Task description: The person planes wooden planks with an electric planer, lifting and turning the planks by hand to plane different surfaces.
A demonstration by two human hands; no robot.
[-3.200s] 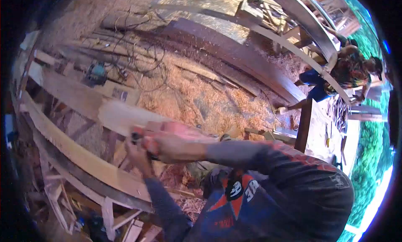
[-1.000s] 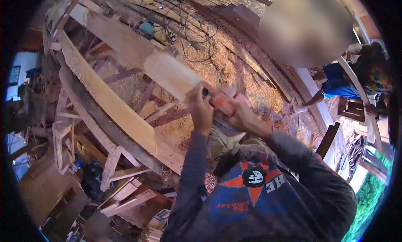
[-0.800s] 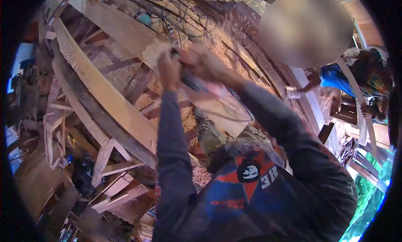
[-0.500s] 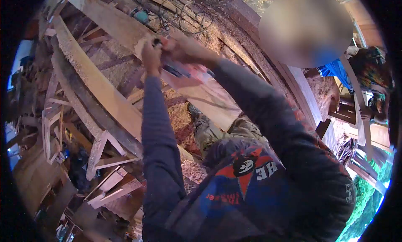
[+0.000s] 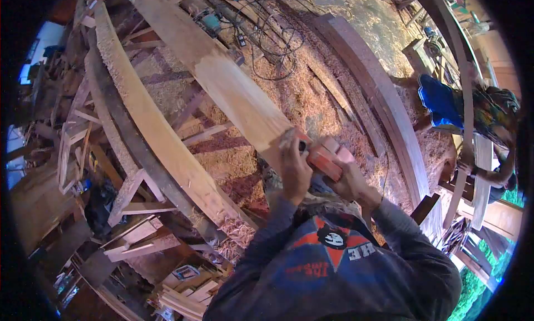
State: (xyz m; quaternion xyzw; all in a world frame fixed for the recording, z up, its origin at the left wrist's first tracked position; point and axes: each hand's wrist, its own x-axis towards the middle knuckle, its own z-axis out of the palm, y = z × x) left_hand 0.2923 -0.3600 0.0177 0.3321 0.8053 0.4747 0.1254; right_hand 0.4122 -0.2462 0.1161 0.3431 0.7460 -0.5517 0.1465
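A red-orange electric planer [image 5: 329, 157] is close to my body, over the near end of a long wooden plank [image 5: 239, 90]. At its front, my left hand [image 5: 295, 170] is closed around the part with a dark round knob. My right hand [image 5: 354, 182] grips the rear of the tool, its fingers wrapped over the red body. The plank runs away to the upper left and has a paler, smooth patch along its middle. The tool and my hands cover the plank's near end.
Left of the plank lies a curved timber [image 5: 150, 110] dusted with shavings. Tangled black cords [image 5: 278, 54] and a green power tool [image 5: 211, 22] sit beyond. A thick curved beam [image 5: 378, 82] stands at right. Another person [image 5: 492, 112] bends over a board at far right.
Both hands have drawn the planer back from farther up the plank toward my body, down and to the right. My arms are now bent, and the pale patch is uncovered.
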